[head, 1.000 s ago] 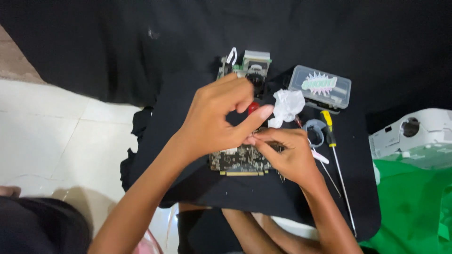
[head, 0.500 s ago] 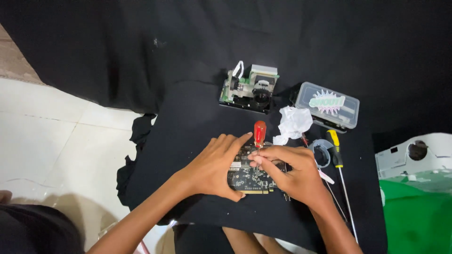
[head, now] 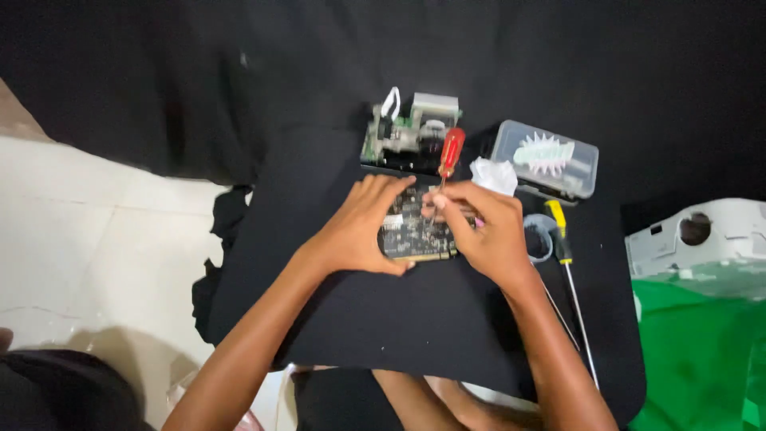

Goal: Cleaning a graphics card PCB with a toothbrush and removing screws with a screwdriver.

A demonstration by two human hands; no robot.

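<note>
Right hand (head: 487, 231) grips red screwdriver (head: 449, 156) (near upright); tip on circuit board (head: 415, 231).

A black cloth (head: 159, 96) covers most of the view, draped over the low desk (head: 415, 335) and running up behind it. At left lies a pale tiled floor (head: 88, 231) with faint grout lines, evenly lit. At right, green fabric (head: 702, 351) sits below a white plastic casing (head: 718, 239).

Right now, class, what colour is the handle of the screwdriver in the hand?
Red screwdriver, held by the right hand; head view.
</note>
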